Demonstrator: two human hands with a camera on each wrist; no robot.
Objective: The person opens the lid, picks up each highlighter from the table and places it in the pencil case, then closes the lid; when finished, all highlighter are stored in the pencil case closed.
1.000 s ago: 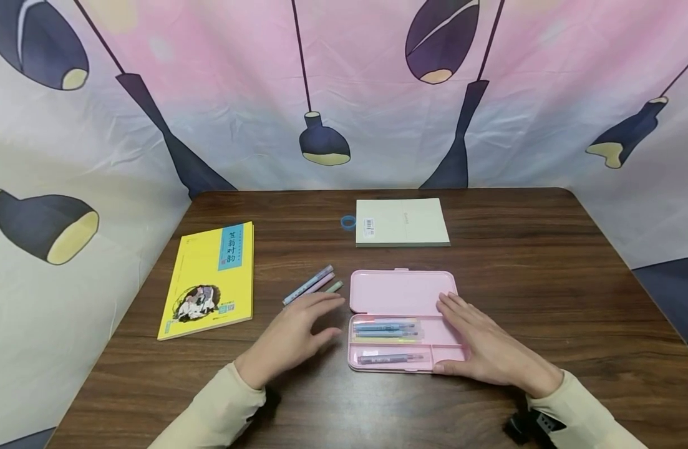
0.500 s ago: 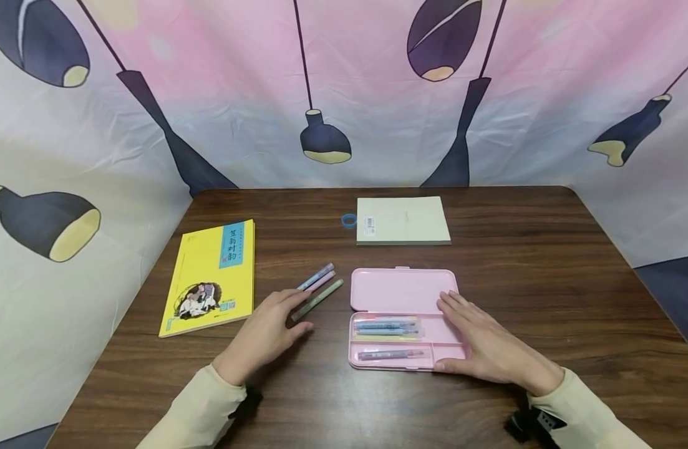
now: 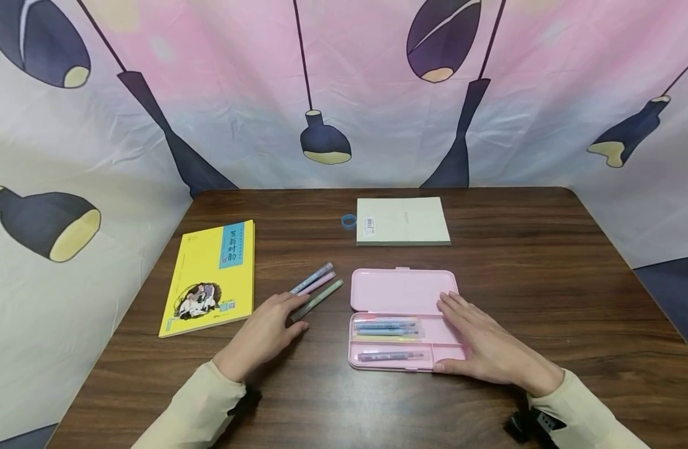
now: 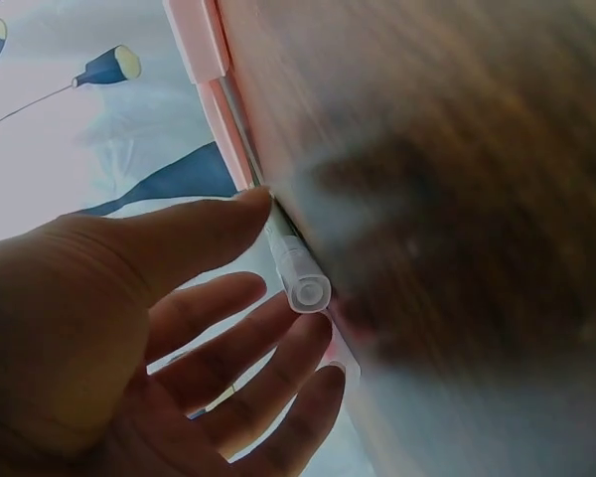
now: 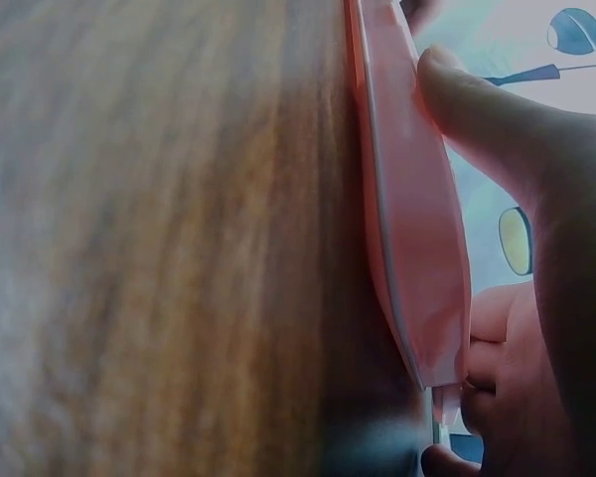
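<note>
My left hand (image 3: 261, 333) rests at the near ends of three capped pens, its fingers relaxed. A green pen (image 3: 318, 299) lies just past its fingertips; a lilac pen (image 3: 317, 284) and a grey-blue pen (image 3: 312, 278) lie close together behind it. In the left wrist view, the clear end of a pen (image 4: 306, 286) shows between thumb and fingers. Over the right end of an open pink pencil case (image 3: 447, 324) lies my right hand (image 3: 486, 346), fingers extended, thumb at the front edge. Several pens (image 3: 387, 327) fill the back compartment, and one purple-grey pen (image 3: 390, 356) lies in front.
A yellow book (image 3: 209, 280) lies to the left on the brown wooden table (image 3: 523, 249). Behind the case are a pale notebook (image 3: 402, 221) and a blue ring (image 3: 348, 221), perhaps of tape. A printed cloth (image 3: 254, 93) hangs behind the table.
My left hand has moved left from beside the case to the pens' near ends. The green pen now lies apart from the other two. The right hand stays on the case.
</note>
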